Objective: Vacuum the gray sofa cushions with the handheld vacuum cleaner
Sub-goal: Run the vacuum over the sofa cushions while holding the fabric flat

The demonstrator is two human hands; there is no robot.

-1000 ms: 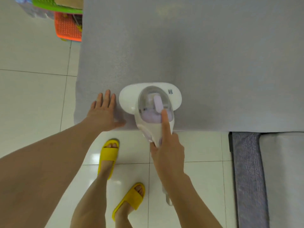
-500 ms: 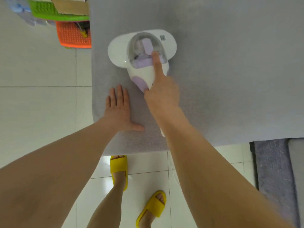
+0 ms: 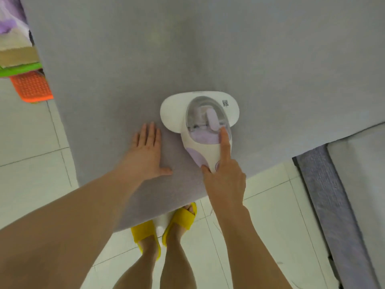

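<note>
Here the vacuum (image 3: 201, 119) extends beyond the right hand (image 3: 224, 180).

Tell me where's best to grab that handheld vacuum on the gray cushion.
Grip the narrow handle end of the handheld vacuum, coming from the cushion's near edge. The right hand holds it there; the wide head faces away.

i count one handheld vacuum (image 3: 200, 124) on one gray cushion (image 3: 187, 49), my two hands, left (image 3: 145, 155) and right (image 3: 226, 180), my two yellow slippers (image 3: 145, 236) and (image 3: 181, 220), one orange basket (image 3: 31, 88), and one green-rimmed thing (image 3: 18, 69) beside it.
</note>
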